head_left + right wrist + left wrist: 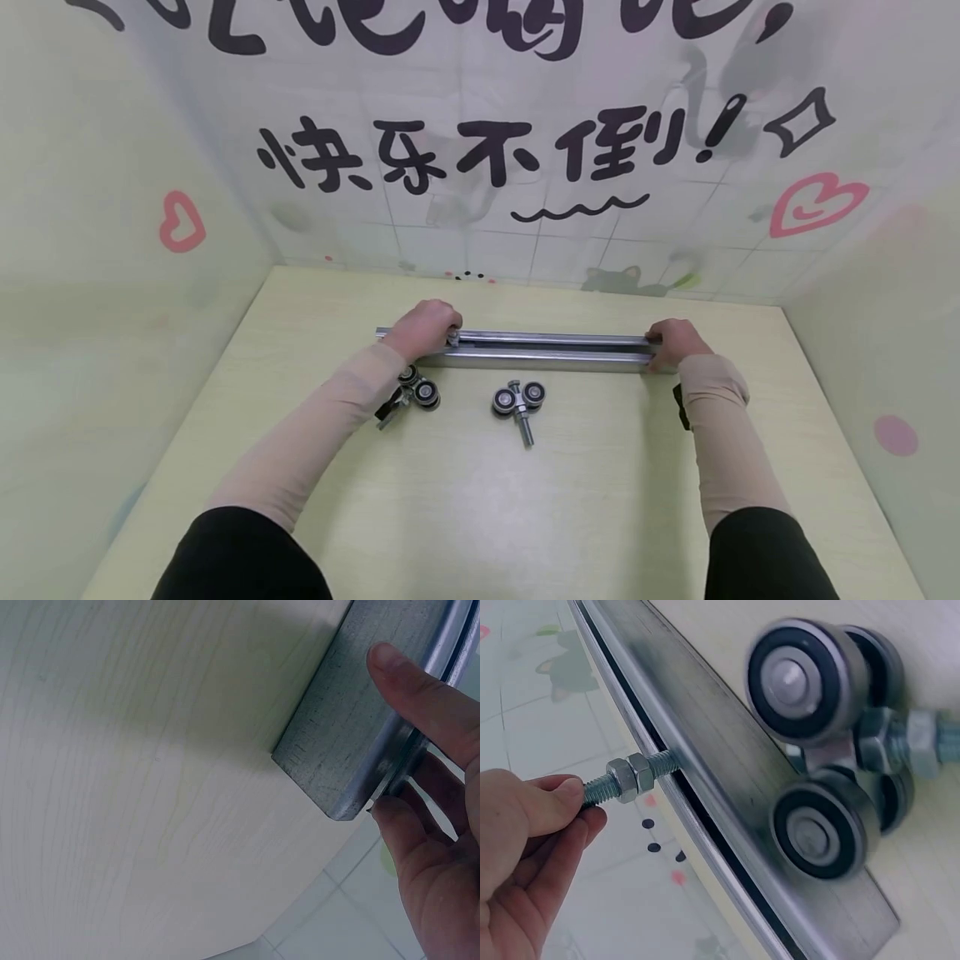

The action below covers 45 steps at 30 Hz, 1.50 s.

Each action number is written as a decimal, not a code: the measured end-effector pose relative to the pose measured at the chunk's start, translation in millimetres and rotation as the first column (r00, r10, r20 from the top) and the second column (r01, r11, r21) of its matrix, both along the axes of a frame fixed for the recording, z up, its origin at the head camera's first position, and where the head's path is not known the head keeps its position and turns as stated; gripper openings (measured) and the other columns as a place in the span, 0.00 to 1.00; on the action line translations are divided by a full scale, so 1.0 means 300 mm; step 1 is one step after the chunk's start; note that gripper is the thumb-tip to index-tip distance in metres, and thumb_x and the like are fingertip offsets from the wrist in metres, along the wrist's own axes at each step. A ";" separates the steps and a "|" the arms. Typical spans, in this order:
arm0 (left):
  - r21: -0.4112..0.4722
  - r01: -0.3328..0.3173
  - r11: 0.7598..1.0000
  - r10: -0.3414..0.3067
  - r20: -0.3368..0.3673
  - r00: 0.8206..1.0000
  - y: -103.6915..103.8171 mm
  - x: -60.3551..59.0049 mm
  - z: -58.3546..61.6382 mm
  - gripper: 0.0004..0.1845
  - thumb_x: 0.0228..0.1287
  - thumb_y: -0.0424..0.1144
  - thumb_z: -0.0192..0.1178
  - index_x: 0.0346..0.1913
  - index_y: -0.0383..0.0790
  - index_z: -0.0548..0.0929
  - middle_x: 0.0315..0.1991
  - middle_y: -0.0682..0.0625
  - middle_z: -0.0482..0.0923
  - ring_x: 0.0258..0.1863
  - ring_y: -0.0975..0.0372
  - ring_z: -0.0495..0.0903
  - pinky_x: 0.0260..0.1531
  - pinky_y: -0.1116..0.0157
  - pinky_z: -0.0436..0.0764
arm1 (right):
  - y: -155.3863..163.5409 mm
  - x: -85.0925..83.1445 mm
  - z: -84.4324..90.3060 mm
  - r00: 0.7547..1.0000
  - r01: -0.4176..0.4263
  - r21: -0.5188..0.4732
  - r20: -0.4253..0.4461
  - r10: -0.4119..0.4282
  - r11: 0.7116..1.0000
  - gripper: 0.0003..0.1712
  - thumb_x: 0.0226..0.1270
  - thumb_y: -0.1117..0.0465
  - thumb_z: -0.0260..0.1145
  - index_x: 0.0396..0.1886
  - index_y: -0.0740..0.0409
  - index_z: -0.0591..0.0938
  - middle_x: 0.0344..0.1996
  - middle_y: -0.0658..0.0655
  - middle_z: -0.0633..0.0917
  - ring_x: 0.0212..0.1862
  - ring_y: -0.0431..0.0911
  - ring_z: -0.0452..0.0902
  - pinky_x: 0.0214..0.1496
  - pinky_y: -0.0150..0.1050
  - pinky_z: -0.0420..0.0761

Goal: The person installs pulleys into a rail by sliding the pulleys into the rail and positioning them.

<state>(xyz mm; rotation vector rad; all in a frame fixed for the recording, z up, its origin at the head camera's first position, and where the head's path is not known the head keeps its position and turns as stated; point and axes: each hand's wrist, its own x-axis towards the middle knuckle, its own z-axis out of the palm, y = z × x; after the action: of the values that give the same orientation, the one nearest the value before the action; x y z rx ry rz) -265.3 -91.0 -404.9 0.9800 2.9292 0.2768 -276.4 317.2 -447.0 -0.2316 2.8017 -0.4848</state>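
A long steel rail [547, 350] lies crosswise on the pale wooden table [480, 500]. My left hand [423, 327] is at the rail's left end. In the left wrist view its thumb and forefinger [583, 804] pinch a threaded bolt [622, 781] that carries two nuts and sticks out of the rail's slot [705, 817]. My right hand [675, 340] grips the rail's right end [341, 742], thumb on one face and fingers curled round the edge. Two roller assemblies, each with black wheels and a bolt, lie loose on the table, one [416, 393] under my left wrist and one [519, 402] mid-table.
Walls with printed lettering and hearts enclose the table at the back and on both sides. The loose roller assembly [829, 750] lies just in front of the rail. Bare tabletop stretches from the rollers to the near edge.
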 end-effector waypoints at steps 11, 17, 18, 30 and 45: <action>0.004 -0.051 0.999 0.051 0.024 0.998 -0.092 -0.003 0.001 0.08 0.53 0.22 0.55 0.30 0.34 0.83 0.27 0.46 0.81 0.28 0.58 0.79 0.32 0.66 0.80 | 0.008 0.001 0.008 0.999 -0.023 -0.009 -0.023 0.023 1.000 0.35 0.32 0.65 0.77 0.46 0.73 0.77 0.44 0.71 0.79 0.46 0.62 0.72 0.52 0.55 0.70; -0.004 -0.080 0.997 0.080 0.032 0.996 -0.142 -0.001 0.008 0.08 0.53 0.22 0.56 0.31 0.34 0.83 0.28 0.45 0.82 0.30 0.56 0.79 0.34 0.64 0.80 | 0.010 0.006 0.009 1.000 -0.018 -0.007 -0.016 0.018 1.000 0.35 0.33 0.65 0.76 0.46 0.74 0.76 0.44 0.72 0.78 0.45 0.62 0.72 0.52 0.55 0.71; -0.008 -0.084 0.996 0.084 0.032 0.996 -0.148 -0.001 0.010 0.07 0.53 0.22 0.57 0.31 0.34 0.84 0.28 0.45 0.82 0.30 0.56 0.79 0.35 0.64 0.80 | 0.011 0.007 0.010 1.000 -0.014 -0.008 -0.013 0.014 1.000 0.35 0.33 0.66 0.76 0.47 0.74 0.76 0.44 0.72 0.78 0.45 0.62 0.72 0.52 0.55 0.71; -0.032 -0.122 0.992 0.124 0.052 0.991 -0.221 0.003 0.018 0.06 0.54 0.23 0.57 0.31 0.33 0.83 0.29 0.44 0.82 0.30 0.55 0.79 0.36 0.61 0.80 | 0.000 0.020 0.016 1.000 0.000 -0.008 -0.005 0.000 1.000 0.36 0.33 0.65 0.76 0.48 0.74 0.76 0.45 0.73 0.77 0.46 0.63 0.71 0.52 0.55 0.70; 0.154 -0.163 0.974 0.113 0.292 0.950 -0.280 -0.024 -0.010 0.12 0.60 0.30 0.54 0.45 0.29 0.80 0.40 0.40 0.80 0.41 0.52 0.79 0.44 0.56 0.78 | -0.013 0.006 0.015 0.999 -0.035 0.014 -0.025 0.036 0.999 0.35 0.32 0.66 0.76 0.46 0.74 0.76 0.43 0.72 0.78 0.44 0.62 0.72 0.51 0.55 0.71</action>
<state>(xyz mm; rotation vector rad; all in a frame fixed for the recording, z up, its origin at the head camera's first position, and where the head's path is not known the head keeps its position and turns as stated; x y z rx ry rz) -272.5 -175.0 -407.9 0.6826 2.7473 0.6361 -274.6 313.2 -442.5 -0.2861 2.8196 -0.4572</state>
